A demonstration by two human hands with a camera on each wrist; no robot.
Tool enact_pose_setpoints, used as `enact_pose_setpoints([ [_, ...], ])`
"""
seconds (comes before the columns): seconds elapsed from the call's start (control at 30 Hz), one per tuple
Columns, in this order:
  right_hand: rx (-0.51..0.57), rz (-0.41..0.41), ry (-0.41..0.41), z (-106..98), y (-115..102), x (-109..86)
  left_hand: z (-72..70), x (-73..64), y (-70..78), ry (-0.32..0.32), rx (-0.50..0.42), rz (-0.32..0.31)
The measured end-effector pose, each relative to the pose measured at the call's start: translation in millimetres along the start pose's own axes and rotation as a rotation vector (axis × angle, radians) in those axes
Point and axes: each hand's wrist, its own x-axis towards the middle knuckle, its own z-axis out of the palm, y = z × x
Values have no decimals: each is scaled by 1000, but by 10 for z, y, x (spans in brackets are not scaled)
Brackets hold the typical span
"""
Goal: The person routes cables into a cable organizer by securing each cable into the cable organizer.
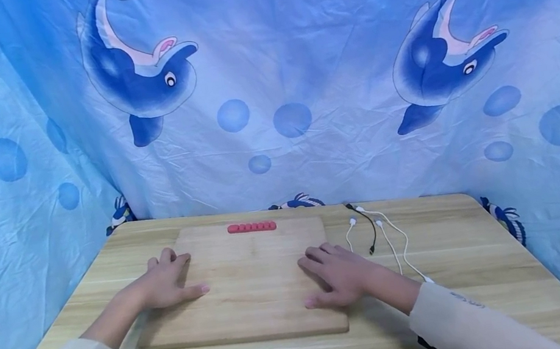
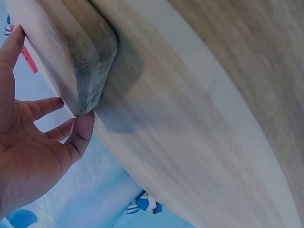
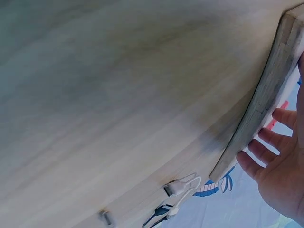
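Left hand (image 1: pixel 167 281) and right hand (image 1: pixel 342 274): fingers spread, resting at opposite side edges of the board, nothing gripped. Tabletop (image 1: pixel 469 241) carries it all. Board (image 1: pixel 255 293) lies flat on it, left of the cables. Uneven pressure from the two sides would likely skew it; a shove right could plough into the cables. Those, white cables (image 1: pixel 406 237) plus one black cable (image 1: pixel 375 229), lie loose; one white end sits near the right cuff (image 1: pixel 419 305), snag risk if that arm sweeps. Red strip (image 1: pixel 252 227) sits on board's far edge; can't tell if stuck. If loose, tilting could slide it off.
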Motion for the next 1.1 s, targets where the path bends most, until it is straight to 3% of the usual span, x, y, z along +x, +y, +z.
enact_pose_setpoints([
  [0.33,-4,17,-4,90,23,-177,35,-41,133,-13,-14,-7],
  [0.9,1,-1,42,159,1,-506,111,-174,352,-14,4,65],
  [1.1,-5,-23,60,156,35,-585,151,-220,437,-13,18,47],
])
